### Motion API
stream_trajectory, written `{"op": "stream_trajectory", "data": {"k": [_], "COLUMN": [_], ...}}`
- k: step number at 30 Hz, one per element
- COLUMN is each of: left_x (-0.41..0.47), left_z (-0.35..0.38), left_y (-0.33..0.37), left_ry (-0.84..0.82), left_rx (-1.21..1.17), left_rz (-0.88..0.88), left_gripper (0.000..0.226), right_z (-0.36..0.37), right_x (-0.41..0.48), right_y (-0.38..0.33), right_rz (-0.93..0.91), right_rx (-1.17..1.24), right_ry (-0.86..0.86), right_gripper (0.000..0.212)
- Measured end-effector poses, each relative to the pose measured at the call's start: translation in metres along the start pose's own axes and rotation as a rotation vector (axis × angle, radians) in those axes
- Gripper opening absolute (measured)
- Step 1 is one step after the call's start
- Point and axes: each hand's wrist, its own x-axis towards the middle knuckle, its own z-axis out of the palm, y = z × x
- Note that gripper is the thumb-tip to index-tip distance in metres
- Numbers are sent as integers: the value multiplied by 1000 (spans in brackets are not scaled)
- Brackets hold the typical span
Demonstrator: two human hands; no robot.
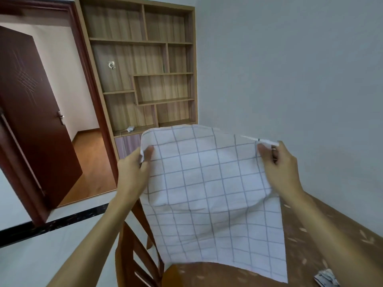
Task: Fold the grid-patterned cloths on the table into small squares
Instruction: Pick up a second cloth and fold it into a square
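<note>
- A white grid-patterned cloth (209, 195) hangs in the air, its near edge draping onto the wooden table (310, 241).
- The left hand (134, 172) pinches its far left corner and the right hand (279, 166) pinches its far right corner.
- It looks light, soft and floppy, so the corners seem the best hold.

Raised cloth (211, 195) hung between left hand (132, 172) and right hand (279, 168), screening the middle of the counter (323, 241). Counter to the right of the cloth lay bare, except a small crumpled item (326, 277) at its near edge. Chair (136, 255) stood against the counter's left side.
</note>
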Motion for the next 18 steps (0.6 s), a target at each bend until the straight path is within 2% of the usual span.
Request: {"op": "stream_trajectory", "data": {"k": [2, 5, 10, 14, 18], "left_x": [4, 4, 3, 11, 19], "left_z": [2, 6, 15, 5, 1], "left_y": [-2, -10, 6, 0, -23], "left_ry": [-69, -118, -94, 3, 36], "left_rx": [-60, -66, -54, -39, 31], "left_rz": [-41, 2, 71, 81, 69], "left_gripper": [50, 54, 35, 44, 22], "right_z": [0, 2, 14, 12, 4], "right_x": [1, -4, -17, -7, 5], "right_y": [-5, -10, -18, -16, -10], "right_rz": [17, -28, -182, -155, -136], "right_rx": [10, 33, 19, 2, -35], "right_ry": [10, 4, -89, 50, 74], "right_gripper": [34, 33, 32, 34, 36]}}
